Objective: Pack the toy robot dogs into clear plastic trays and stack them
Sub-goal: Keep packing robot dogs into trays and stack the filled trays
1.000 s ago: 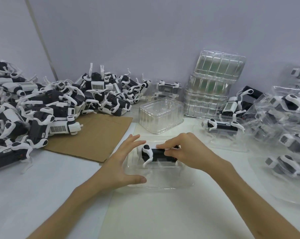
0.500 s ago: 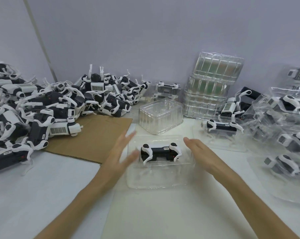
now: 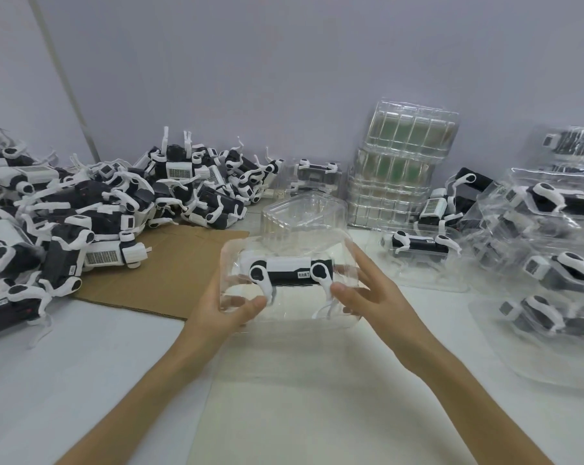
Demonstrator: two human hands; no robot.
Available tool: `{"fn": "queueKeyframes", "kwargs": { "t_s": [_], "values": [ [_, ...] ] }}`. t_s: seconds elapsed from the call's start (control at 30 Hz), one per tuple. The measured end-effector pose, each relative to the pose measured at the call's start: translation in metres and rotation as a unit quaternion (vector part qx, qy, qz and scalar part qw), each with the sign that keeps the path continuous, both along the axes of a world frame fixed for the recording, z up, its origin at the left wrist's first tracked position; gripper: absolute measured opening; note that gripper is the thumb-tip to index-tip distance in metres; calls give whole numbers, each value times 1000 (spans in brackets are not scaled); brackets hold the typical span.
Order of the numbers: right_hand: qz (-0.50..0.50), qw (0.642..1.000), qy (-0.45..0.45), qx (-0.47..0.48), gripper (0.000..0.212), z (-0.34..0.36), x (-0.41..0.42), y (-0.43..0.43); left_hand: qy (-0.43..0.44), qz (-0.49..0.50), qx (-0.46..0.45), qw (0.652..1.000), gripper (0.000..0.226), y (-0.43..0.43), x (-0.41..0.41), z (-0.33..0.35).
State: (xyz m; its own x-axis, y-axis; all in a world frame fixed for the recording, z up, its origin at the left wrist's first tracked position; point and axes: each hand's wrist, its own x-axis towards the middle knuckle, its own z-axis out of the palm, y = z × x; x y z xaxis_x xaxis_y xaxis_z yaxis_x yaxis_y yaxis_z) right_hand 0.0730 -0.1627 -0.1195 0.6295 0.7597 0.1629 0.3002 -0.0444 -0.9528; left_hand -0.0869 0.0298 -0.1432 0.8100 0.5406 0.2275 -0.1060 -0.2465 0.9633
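Head view, 1 entry per item

- Clear tray (image 3: pixel 294 313): thin glossy moulded plastic with rounded corners, held tilted up toward the camera at centre, over the white table (image 3: pixel 284 397)
- Toy robot dog (image 3: pixel 290 271): black and white hard plastic, boxy body, 2 rounded haunches and thin bent legs, seated in the tray between the 2 thumbs
- Left hand (image 3: pixel 217 307): pinches the tray's left edge, thumb on the near face, fingers behind the plastic
- Right hand (image 3: pixel 367 293): pinches the right edge, thumb beside the dog's leg, fingers spread along the rim
- Loose dogs (image 3: pixel 82 209): tangled heap, far left
- Cardboard sheet (image 3: pixel 170 273): flat, brown, matte
- Empty trays (image 3: pixel 401 169): ribbed stack behind
- Packed trays (image 3: pixel 545 229): piled at right
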Motion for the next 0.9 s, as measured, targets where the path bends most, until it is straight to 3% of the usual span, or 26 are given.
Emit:
{"fn": "queueKeyframes", "kwargs": {
  "t_s": [0.27,0.5,0.67,0.77,0.9],
  "values": [
    [-47,998,-38,12,74,-6,0,1,-12,30,3,999,77,2,2,-8],
    [-116,991,-62,18,68,-10,0,6,-19,37,13,999,106,-1,9,-10],
    [-140,988,-58,16,61,-8,6,1,22,25,13,999,105,1,21,2],
    [-148,987,-52,36,68,-4,7,-1,31,11,-42,999,95,-2,33,9],
    [-99,991,-89,20,88,-2,9,-7,33,13,-187,982,61,-8,54,19]
  ]
}}
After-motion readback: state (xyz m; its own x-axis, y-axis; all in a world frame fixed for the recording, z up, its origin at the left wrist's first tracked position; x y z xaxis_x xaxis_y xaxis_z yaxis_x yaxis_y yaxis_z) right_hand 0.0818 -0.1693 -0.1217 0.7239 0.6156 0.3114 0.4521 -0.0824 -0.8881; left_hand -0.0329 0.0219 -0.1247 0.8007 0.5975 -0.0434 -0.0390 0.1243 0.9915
